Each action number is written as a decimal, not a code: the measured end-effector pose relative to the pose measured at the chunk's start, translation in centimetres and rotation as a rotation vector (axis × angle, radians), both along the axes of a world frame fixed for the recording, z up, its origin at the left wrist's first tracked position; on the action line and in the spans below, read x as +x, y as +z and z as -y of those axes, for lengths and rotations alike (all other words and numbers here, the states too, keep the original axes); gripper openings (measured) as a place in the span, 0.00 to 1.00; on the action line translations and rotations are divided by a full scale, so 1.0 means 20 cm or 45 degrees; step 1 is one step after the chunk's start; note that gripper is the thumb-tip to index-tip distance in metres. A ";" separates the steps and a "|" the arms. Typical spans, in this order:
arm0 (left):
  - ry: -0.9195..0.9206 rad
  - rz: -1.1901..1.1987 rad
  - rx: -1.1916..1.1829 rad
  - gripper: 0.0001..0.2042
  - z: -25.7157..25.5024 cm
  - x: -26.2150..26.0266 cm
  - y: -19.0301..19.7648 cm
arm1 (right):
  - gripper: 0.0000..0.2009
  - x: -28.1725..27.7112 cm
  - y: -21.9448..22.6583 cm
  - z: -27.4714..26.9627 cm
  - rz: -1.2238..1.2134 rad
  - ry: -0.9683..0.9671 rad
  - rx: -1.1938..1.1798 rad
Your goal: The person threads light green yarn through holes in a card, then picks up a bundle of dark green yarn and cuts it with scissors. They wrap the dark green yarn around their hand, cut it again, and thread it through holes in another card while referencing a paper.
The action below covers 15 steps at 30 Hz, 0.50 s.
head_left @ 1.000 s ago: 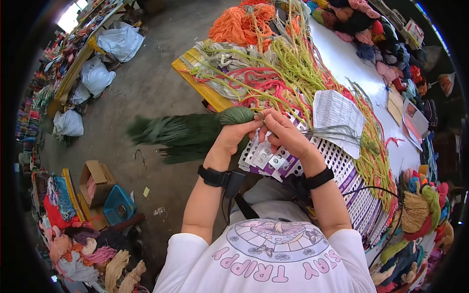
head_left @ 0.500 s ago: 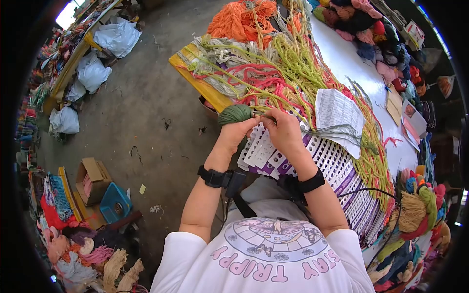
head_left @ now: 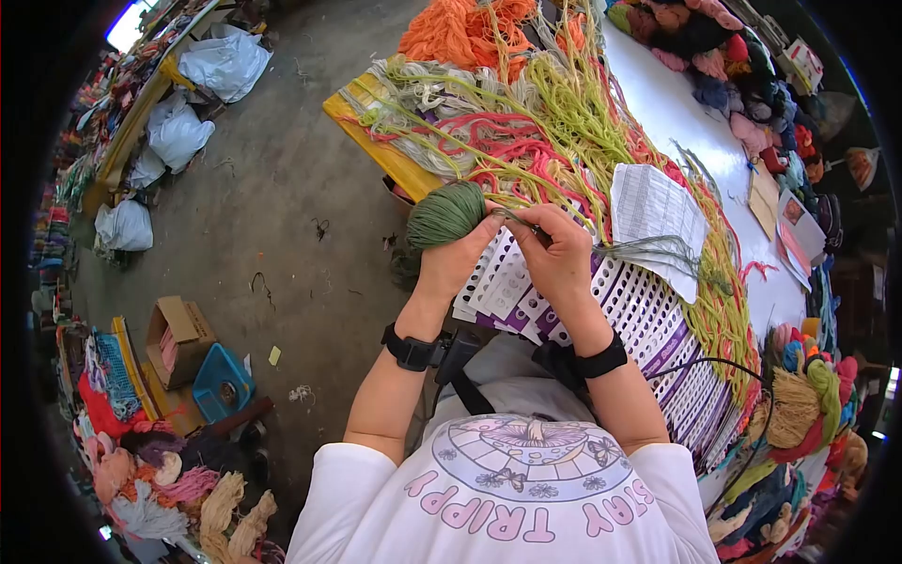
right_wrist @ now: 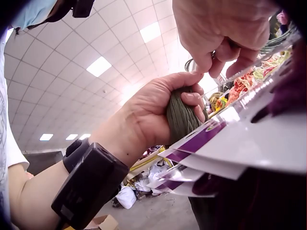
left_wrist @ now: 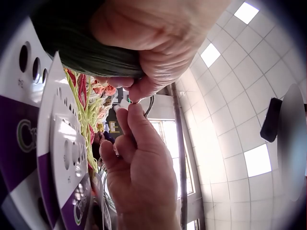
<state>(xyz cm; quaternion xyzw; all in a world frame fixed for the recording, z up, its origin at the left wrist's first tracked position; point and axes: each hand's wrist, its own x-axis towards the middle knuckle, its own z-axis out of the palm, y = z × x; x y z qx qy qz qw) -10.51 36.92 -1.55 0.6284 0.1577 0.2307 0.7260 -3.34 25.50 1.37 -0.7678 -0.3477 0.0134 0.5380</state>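
Note:
The left hand (head_left: 453, 263) grips a bundle of dark green thread (head_left: 445, 216), which bulges above the thumb side in the head view. In the right wrist view the left hand (right_wrist: 146, 108) has its fingers curled round the green bundle (right_wrist: 181, 117). The right hand (head_left: 562, 261) pinches a thin green strand close to the left fingertips. Thumb and forefinger of the right hand (left_wrist: 144, 177) meet the left fingertips in the left wrist view. Punched white and purple cards (head_left: 510, 282) lie under both hands. More green strands (head_left: 658, 252) trail right over a printed sheet (head_left: 655, 224).
Lime, red and grey threads (head_left: 526, 132) cover the cards along the table, with an orange heap (head_left: 460, 36) at its far end. A yellow table edge (head_left: 376, 141) borders the floor. Left on the floor stand a cardboard box (head_left: 178, 338) and a blue basket (head_left: 223, 383).
The long green bundle that stretched left over the floor has swung down out of that spot, and its top now bulges larger at the left hand. Both hands remain close together.

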 end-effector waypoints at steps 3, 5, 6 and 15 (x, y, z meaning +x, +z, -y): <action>0.001 0.003 0.004 0.04 0.01 0.00 0.01 | 0.05 0.00 0.00 0.00 0.020 0.005 -0.016; 0.027 -0.021 0.044 0.04 0.01 0.00 0.00 | 0.04 0.00 -0.01 0.00 0.001 0.001 0.017; 0.041 -0.032 0.065 0.05 0.01 0.00 0.00 | 0.04 0.00 -0.01 0.00 -0.028 -0.007 0.053; -0.259 -0.228 -0.549 0.10 0.01 -0.06 0.18 | 0.06 0.03 0.05 0.03 0.089 -0.185 -0.087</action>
